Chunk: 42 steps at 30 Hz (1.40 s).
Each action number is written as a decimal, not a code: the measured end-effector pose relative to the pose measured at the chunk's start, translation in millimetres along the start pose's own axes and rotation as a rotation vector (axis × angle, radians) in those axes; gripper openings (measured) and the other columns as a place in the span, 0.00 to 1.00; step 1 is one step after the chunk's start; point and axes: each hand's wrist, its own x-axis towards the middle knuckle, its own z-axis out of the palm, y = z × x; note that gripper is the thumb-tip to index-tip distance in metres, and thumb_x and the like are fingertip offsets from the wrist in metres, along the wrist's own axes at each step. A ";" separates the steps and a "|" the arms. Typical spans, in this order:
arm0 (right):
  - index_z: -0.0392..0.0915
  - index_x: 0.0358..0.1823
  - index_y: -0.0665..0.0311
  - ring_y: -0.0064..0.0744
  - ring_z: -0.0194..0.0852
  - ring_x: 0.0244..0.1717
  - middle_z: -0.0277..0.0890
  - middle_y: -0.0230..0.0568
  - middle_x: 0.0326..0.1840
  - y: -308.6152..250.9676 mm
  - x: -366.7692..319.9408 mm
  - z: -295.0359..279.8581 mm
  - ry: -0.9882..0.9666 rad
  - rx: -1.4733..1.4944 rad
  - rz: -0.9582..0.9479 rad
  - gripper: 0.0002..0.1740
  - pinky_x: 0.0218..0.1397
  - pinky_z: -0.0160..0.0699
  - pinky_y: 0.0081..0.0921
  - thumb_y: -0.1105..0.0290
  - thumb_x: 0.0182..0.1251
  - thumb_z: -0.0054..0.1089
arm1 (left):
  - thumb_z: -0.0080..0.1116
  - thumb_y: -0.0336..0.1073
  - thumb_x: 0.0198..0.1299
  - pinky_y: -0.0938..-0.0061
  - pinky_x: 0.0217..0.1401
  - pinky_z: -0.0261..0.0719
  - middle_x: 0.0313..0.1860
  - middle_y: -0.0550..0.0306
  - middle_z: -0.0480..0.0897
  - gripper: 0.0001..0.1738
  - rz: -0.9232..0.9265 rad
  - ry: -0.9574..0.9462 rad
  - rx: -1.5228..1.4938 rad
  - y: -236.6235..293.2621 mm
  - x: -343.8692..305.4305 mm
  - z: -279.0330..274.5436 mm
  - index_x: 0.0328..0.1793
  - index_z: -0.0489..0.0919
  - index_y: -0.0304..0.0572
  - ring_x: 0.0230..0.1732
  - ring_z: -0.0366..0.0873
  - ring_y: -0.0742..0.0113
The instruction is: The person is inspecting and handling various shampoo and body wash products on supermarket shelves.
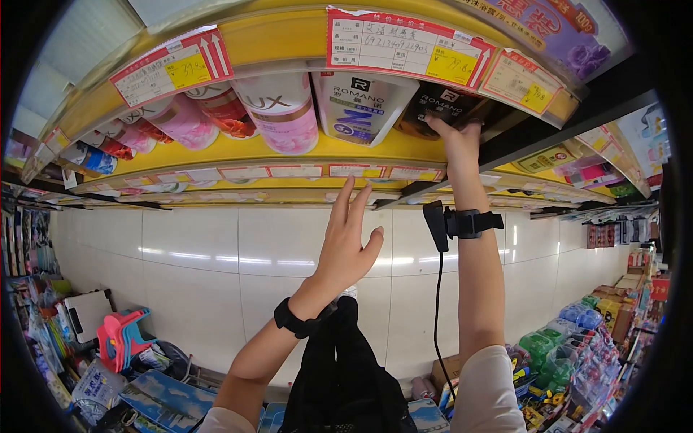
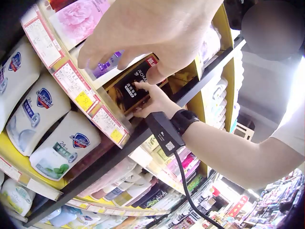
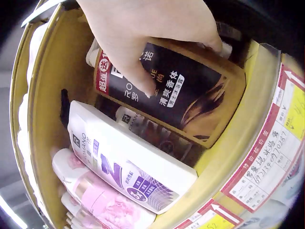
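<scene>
My right hand (image 1: 463,144) is at the shelf, holding a black and gold Romano body wash bottle (image 3: 200,95). In the right wrist view the thumb lies across its front label, while the other fingers reach over the far side, their tips partly hidden. The bottle stands in the shelf row, just behind the front lip. Beside it is a white Romano bottle (image 1: 367,108) with purple print. My left hand (image 1: 345,242) hovers below the shelf edge in front of the aisle, fingers extended and holding nothing.
Pink Lux bottles (image 1: 280,115) line the same yellow shelf, with price tags (image 1: 408,45) along its lip. A black shelf support (image 1: 534,133) runs right of the right hand. Safeguard bottles (image 2: 43,114) fill a lower shelf. Tiled floor (image 1: 195,252) lies below; stacked goods stand behind.
</scene>
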 end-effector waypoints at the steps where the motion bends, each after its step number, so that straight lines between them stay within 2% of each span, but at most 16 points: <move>1: 0.59 0.49 0.70 0.29 0.67 0.46 0.70 0.40 0.45 -1.6 -0.9 -0.2 0.016 0.046 0.035 0.32 0.53 0.62 0.21 0.82 0.40 0.65 | 0.50 0.27 0.48 0.64 0.66 0.51 0.67 0.41 0.48 0.34 0.000 -0.001 0.000 -0.8 -1.2 0.4 0.64 0.56 0.37 0.68 0.47 0.46; 8: 0.59 0.47 0.71 0.29 0.66 0.46 0.69 0.44 0.45 -19.2 -13.8 1.3 -0.032 -0.082 0.029 0.33 0.52 0.63 0.21 0.77 0.39 0.69 | 0.51 0.27 0.48 0.64 0.66 0.51 0.67 0.41 0.48 0.33 -0.013 -0.006 0.003 -5.7 -8.9 5.4 0.64 0.56 0.38 0.68 0.47 0.46; 10: 0.57 0.49 0.72 0.29 0.66 0.47 0.67 0.46 0.46 -16.5 -15.2 1.6 0.037 -0.238 0.002 0.36 0.51 0.65 0.22 0.75 0.39 0.70 | 0.51 0.27 0.48 0.64 0.66 0.51 0.67 0.41 0.48 0.33 -0.016 -0.011 -0.004 -6.3 -9.9 6.4 0.64 0.56 0.39 0.68 0.47 0.46; 14: 0.62 0.44 0.75 0.34 0.69 0.42 0.70 0.49 0.41 -2.3 -17.2 -1.5 0.029 -0.152 -0.032 0.33 0.48 0.67 0.23 0.70 0.37 0.71 | 0.51 0.27 0.49 0.65 0.66 0.51 0.67 0.41 0.48 0.33 -0.028 -0.021 -0.015 -6.0 -10.7 11.3 0.64 0.56 0.39 0.68 0.47 0.46; 16: 0.59 0.47 0.72 0.35 0.67 0.44 0.68 0.49 0.43 10.1 -15.9 -3.2 0.036 -0.115 -0.126 0.36 0.50 0.65 0.25 0.70 0.37 0.71 | 0.51 0.28 0.49 0.65 0.66 0.51 0.67 0.41 0.49 0.32 -0.032 -0.026 -0.018 -6.4 -11.8 14.7 0.64 0.57 0.39 0.68 0.47 0.47; 17: 0.57 0.49 0.70 0.36 0.65 0.46 0.66 0.49 0.45 11.2 -17.3 -3.5 0.009 -0.049 -0.086 0.38 0.52 0.64 0.26 0.71 0.37 0.71 | 0.51 0.28 0.49 0.65 0.66 0.51 0.67 0.41 0.49 0.32 -0.050 -0.033 -0.027 -7.0 -13.3 16.5 0.63 0.57 0.39 0.68 0.47 0.47; 23: 0.56 0.51 0.71 0.37 0.63 0.49 0.64 0.50 0.48 5.2 -26.8 -1.6 0.025 -0.106 -0.116 0.41 0.53 0.63 0.26 0.68 0.36 0.72 | 0.50 0.28 0.50 0.65 0.66 0.52 0.67 0.42 0.50 0.31 -0.066 -0.058 -0.066 -6.9 -19.2 23.9 0.63 0.57 0.40 0.67 0.50 0.47; 26: 0.56 0.52 0.70 0.36 0.65 0.49 0.66 0.50 0.48 18.4 -26.1 -2.7 0.054 -0.214 -0.070 0.41 0.53 0.63 0.26 0.66 0.38 0.72 | 0.50 0.28 0.50 0.65 0.66 0.52 0.66 0.43 0.51 0.30 -0.068 -0.072 -0.076 -4.3 -18.9 24.7 0.62 0.58 0.40 0.67 0.51 0.47; 28: 0.57 0.52 0.70 0.36 0.66 0.48 0.67 0.49 0.47 22.9 -29.5 -4.0 0.034 -0.182 -0.079 0.40 0.52 0.64 0.26 0.65 0.38 0.71 | 0.50 0.29 0.51 0.65 0.66 0.53 0.66 0.43 0.52 0.29 -0.072 -0.075 -0.090 -3.3 -18.3 26.8 0.62 0.59 0.40 0.66 0.52 0.47; 30: 0.57 0.52 0.69 0.36 0.67 0.47 0.68 0.49 0.46 23.5 -31.1 -3.2 0.012 -0.150 -0.087 0.39 0.52 0.65 0.26 0.65 0.39 0.71 | 0.50 0.29 0.51 0.68 0.62 0.58 0.60 0.44 0.64 0.24 -0.083 -0.060 -0.112 -2.3 -19.6 30.8 0.57 0.64 0.39 0.62 0.61 0.51; 31: 0.57 0.51 0.69 0.35 0.68 0.46 0.69 0.47 0.45 23.6 -31.4 -2.4 0.029 -0.135 -0.101 0.38 0.51 0.66 0.25 0.66 0.40 0.71 | 0.50 0.29 0.51 0.68 0.62 0.58 0.60 0.44 0.64 0.24 -0.086 -0.059 -0.112 -1.6 -21.4 32.4 0.57 0.64 0.39 0.62 0.61 0.51; 33: 0.58 0.51 0.68 0.34 0.69 0.44 0.70 0.45 0.44 24.9 -32.7 0.1 0.041 -0.118 -0.111 0.37 0.50 0.67 0.25 0.68 0.40 0.70 | 0.49 0.28 0.52 0.71 0.56 0.66 0.49 0.48 0.74 0.17 -0.185 -0.196 -0.278 -0.5 -28.0 35.7 0.51 0.69 0.37 0.53 0.71 0.56; 34: 0.58 0.50 0.68 0.32 0.69 0.43 0.70 0.44 0.44 22.2 -33.6 1.5 0.031 -0.035 -0.121 0.36 0.49 0.67 0.23 0.69 0.40 0.70 | 0.49 0.28 0.52 0.71 0.56 0.66 0.49 0.48 0.74 0.17 -0.188 -0.196 -0.278 -0.1 -32.5 38.3 0.51 0.69 0.37 0.53 0.71 0.56; 36: 0.59 0.49 0.67 0.30 0.70 0.43 0.70 0.43 0.43 18.7 -34.0 2.9 0.021 0.049 -0.135 0.35 0.48 0.68 0.22 0.70 0.40 0.70 | 0.48 0.27 0.53 0.73 0.51 0.70 0.41 0.52 0.78 0.13 -0.202 -0.263 -0.309 -1.2 -41.1 44.4 0.46 0.72 0.37 0.46 0.75 0.59; 38: 0.61 0.47 0.67 0.26 0.70 0.41 0.71 0.42 0.42 17.1 -34.8 4.8 0.054 0.067 -0.150 0.32 0.46 0.68 0.20 0.73 0.40 0.70 | 0.47 0.27 0.54 0.73 0.50 0.71 0.41 0.52 0.78 0.12 -0.193 -0.276 -0.302 -4.3 -47.3 48.7 0.45 0.72 0.37 0.46 0.76 0.60; 42: 0.63 0.44 0.68 0.26 0.70 0.39 0.71 0.41 0.40 1.6 -38.4 8.8 0.113 0.053 -0.151 0.30 0.45 0.69 0.20 0.73 0.40 0.70 | 0.47 0.29 0.54 0.71 0.48 0.72 0.41 0.51 0.78 0.12 -0.208 -0.317 -0.298 -8.9 -57.8 44.8 0.45 0.71 0.38 0.45 0.76 0.59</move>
